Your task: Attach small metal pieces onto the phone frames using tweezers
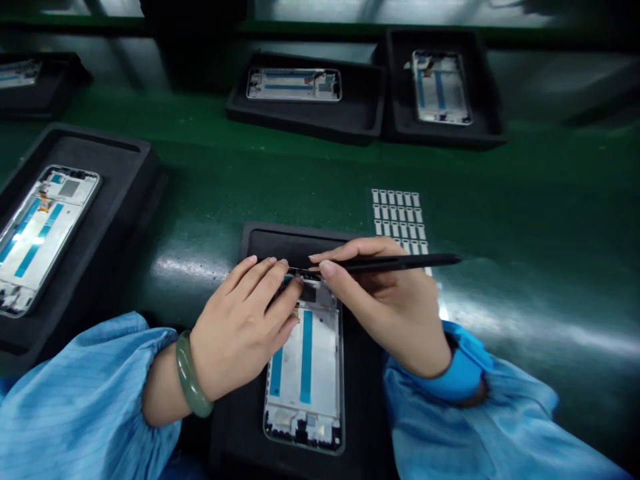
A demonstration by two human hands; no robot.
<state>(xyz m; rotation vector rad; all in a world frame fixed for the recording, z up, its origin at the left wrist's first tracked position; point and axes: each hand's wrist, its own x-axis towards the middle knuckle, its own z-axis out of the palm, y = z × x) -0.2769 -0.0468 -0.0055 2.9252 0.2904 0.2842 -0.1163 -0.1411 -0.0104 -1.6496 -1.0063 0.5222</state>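
A phone frame (325,360) with two blue strips lies in a black foam tray (367,413) in front of me. My left hand (245,320) rests over its upper left part, palm down, fingers stretched out and fingertips at the top edge. My right hand (385,300) is closed on black tweezers (395,263), held nearly level. Their tips are at the top end of the phone frame, close to my left fingertips. Whether the tips grip anything is too small to make out.
A sheet of small pale stickers (399,213) lies beyond my right hand, partly covered by it. At the left, another phone frame (47,233) lies in a black tray (120,167). Further trays with phone frames (294,85) (443,87) stand at the back of the green table (200,180).
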